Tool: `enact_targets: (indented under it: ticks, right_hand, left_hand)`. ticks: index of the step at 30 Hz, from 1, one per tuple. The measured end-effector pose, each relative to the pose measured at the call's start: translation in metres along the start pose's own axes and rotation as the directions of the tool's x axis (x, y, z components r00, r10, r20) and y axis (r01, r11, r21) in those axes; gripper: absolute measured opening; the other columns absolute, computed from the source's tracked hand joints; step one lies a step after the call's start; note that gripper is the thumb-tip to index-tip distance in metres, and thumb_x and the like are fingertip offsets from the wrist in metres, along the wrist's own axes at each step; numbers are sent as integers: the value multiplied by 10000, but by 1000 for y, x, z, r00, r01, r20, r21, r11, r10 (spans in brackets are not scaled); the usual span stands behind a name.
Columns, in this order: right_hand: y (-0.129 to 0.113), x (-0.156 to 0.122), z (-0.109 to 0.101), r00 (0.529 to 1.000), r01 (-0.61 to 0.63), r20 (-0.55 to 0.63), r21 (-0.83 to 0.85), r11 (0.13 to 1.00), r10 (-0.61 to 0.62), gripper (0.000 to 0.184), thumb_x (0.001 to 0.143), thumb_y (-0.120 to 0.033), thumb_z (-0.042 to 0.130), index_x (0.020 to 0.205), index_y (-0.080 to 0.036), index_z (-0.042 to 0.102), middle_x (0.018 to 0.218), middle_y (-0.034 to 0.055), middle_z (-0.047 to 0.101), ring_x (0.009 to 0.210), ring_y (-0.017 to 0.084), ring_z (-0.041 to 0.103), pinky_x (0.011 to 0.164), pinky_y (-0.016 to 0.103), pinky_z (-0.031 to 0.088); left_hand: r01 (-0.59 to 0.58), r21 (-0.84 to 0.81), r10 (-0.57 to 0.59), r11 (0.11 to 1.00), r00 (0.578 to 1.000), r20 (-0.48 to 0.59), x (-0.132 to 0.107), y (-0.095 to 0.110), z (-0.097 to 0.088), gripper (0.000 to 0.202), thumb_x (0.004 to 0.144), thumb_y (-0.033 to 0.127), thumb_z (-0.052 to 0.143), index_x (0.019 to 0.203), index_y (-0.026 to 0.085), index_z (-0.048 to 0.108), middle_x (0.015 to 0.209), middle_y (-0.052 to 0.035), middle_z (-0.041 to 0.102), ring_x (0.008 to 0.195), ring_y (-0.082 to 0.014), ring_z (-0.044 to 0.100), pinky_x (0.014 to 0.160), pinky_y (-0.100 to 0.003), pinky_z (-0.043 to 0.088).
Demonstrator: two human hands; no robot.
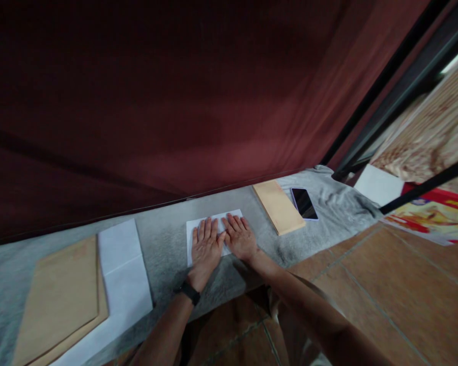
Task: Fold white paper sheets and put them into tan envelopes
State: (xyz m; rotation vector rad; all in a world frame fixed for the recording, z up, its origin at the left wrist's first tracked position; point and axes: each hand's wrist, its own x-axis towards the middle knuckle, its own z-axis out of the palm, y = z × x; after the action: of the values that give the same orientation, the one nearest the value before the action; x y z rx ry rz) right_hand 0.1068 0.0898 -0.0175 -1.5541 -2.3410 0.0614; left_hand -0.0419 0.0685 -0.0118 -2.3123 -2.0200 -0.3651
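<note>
A folded white sheet of paper [190,235] lies on the grey cloth in front of me. My left hand [206,245] rests flat on its left part, fingers stretched out and pointing away from me. Beside it, my right hand [241,239] presses flat on the right part of the paper, fingers slightly spread. The two thumbs meet or nearly meet near the middle of the sheet. Both palms cover much of the paper, so its middle is hidden. A dark watch [189,292] is on my left wrist.
Large brown envelopes [66,290] overlap white sheets [124,259] at the left. To the right lie a stack of narrow tan envelopes [278,206] and a phone [304,203]. A dark red curtain [213,127] hangs behind the grey cloth [164,223]; black bars [366,107] stand at right.
</note>
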Motion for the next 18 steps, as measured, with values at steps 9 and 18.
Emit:
enact_targets:
  ticks: [9,18]
  right_hand:
    - [17,-3,-4,994,-107,7,-8,994,108,573,1063,-460,439,1556,-168,439,1635,125,381,1480,321,400,1230,483,238]
    - [25,2,-46,952,-288,115,4,958,285,480,1039,-293,436,1472,-94,498,1367,198,631,1200,282,621,1019,393,456]
  left_hand:
    - [43,58,-44,997,999,21,-8,-18,-7,573,1052,429,348,1575,200,404,1655,-128,346,1545,-311,290,1257,-550,176]
    - [83,116,-90,990,994,57,-12,-26,-10,608,1046,455,362,1581,167,389,1655,-150,334,1546,-329,283,1252,-537,198]
